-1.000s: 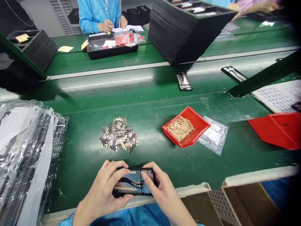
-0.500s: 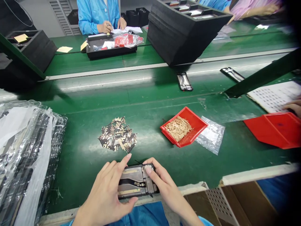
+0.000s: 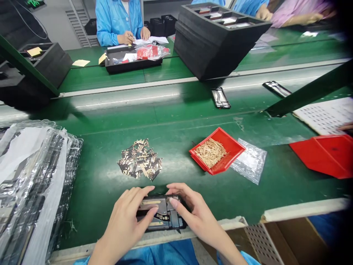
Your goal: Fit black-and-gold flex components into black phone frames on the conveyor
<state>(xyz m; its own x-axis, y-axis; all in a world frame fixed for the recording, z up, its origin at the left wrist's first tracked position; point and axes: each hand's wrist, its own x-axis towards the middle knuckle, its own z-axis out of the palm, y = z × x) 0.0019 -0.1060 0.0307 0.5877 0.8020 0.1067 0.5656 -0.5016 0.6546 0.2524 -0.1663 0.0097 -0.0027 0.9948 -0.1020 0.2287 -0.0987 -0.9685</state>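
A phone frame [image 3: 172, 217] with a metal back plate, tan strips and a dark flex cable lies at the table's near edge. My left hand [image 3: 128, 215] is closed around its left end, the thumb bent over the flex cable and the fingers along the far edge. At the other end, my right hand [image 3: 194, 213] grips the upper right corner, thumb on the inner face and fingers behind the far edge. Beyond my hands lies a pile of small dark flex parts with gold ends [image 3: 140, 158]. A red bin [image 3: 233, 149] of thin tan strips stands to the right.
Stacked clear plastic trays [image 3: 35, 184] fill the left side. A plastic bag [image 3: 252, 162] lies beside the bin. Another red bin [image 3: 328, 152] is at far right. Two phone frames [image 3: 220, 98] rest farther back, near black stacked trays [image 3: 212, 44]. Co-workers sit across the line.
My left thumb has come in from below the phone frame onto the flex cable, and the left fingers have drawn closer to the frame. My right hand stays at its corner. The view has shifted slightly.
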